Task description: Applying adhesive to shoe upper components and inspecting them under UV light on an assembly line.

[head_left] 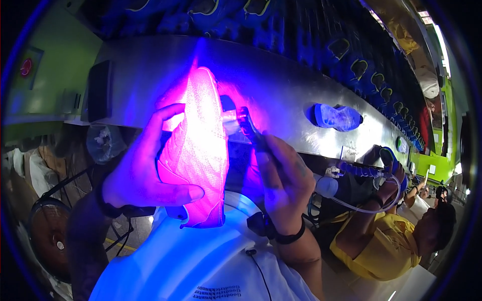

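My left hand (pixel 145 160) is closed round a shoe (pixel 206 130), with the thumb across its heel end and the fingers along its far left side. The shoe stands lengthwise, toe pointing away from me, and glows pink and violet under a strong light. In my right hand (pixel 286 175), a small brush (pixel 246 123) with a dark handle is pinched between thumb and fingers. Its pale head meets the right side of the shoe, near the sole edge. Glare washes out the exact point of contact.
A metal bench (pixel 281 75) runs across in front of me. Lying on it to the right is a blue-lit shoe (pixel 337 117). Several shoes line a dark rack (pixel 359 69) behind. At the right works a person in yellow (pixel 376 246). A round stool (pixel 50 236) stands at lower left.
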{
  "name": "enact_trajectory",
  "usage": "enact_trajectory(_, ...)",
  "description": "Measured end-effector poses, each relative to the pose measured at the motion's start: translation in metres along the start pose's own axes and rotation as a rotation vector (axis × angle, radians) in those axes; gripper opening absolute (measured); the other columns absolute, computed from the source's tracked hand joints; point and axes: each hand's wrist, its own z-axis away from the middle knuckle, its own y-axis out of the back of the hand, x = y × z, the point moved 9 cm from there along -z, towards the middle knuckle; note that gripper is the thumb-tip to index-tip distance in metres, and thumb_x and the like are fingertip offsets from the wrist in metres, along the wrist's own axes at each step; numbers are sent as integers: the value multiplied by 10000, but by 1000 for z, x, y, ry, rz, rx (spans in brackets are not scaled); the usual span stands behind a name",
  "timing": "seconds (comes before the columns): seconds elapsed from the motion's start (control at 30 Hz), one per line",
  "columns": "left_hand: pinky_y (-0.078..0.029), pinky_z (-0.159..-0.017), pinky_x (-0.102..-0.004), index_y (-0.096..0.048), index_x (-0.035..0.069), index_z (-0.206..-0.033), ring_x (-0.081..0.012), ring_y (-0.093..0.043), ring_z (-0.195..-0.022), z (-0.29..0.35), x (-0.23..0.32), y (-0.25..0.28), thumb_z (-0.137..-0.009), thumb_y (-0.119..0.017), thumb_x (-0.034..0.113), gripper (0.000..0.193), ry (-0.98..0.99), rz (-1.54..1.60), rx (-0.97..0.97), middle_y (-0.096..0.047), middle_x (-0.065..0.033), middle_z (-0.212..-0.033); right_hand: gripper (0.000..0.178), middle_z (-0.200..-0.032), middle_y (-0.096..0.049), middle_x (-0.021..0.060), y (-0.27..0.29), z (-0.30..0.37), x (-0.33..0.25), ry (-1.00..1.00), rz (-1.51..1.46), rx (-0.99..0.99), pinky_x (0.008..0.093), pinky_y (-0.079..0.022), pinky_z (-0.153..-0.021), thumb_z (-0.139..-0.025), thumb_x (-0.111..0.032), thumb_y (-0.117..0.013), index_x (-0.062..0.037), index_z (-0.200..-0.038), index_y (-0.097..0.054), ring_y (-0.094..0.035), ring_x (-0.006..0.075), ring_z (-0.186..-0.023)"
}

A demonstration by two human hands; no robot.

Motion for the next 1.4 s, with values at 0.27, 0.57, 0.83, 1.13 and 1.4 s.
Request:
enact_trajectory(0.27, -445, -1096, -427, -239, -8, -1550, -233, -503, -1320, -15, 4, 15, -770, -875, 127, 1015, 164, 192, 162, -483, -139, -1424, 352, -1098, -737, 164, 3, 21, 16, -92, -36, -112, 324, -530, -891, -868, 39, -699, 28, -1220, -710, -698, 222, -989)
enact_trajectory(0.57, -452, -1084, -404, -283, -29, -1537, -234, -511, -1309, -18, -2, 34, -875, -793, 188, 864, 82, 101, 331, -478, -144, -1431, 354, -1090, -742, 173, 17, 21, 15, -139, -26, -147, 346, -540, -882, -846, 23, -736, 14, -1200, -726, -706, 252, -976)
enact_trajectory(0.83, -470, -1025, -325, -415, -8, -1466, -179, -552, -1224, -18, -11, 34, -977, -682, 269, 622, 205, 196, 432, -534, -96, -1338, 362, -1058, -740, 164, 28, 7, -20, 167, 335, -113, 375, -551, -852, -819, 30, -763, -7, -1178, -740, -710, 291, -935)
enact_trajectory(1.13, -501, -966, -336, -446, 18, -1448, -169, -614, -1144, -7, -25, -1, -1001, -652, 213, 530, 383, 1005, 271, -553, -96, -1346, 399, -1023, -728, 136, 32, -11, -57, 515, 445, -18, 374, -568, -754, -764, 79, -757, -25, -1148, -742, -690, 293, -863)
enact_trajectory(1.4, -548, -777, -330, -398, 135, -1526, -174, -622, -990, 16, -14, -32, -959, -713, 209, 653, 487, 842, 411, -578, -108, -1272, 481, -1043, -731, 112, 44, -18, -75, 652, 405, -46, 371, -576, -744, -710, 70, -760, -61, -1172, -740, -691, 291, -878)
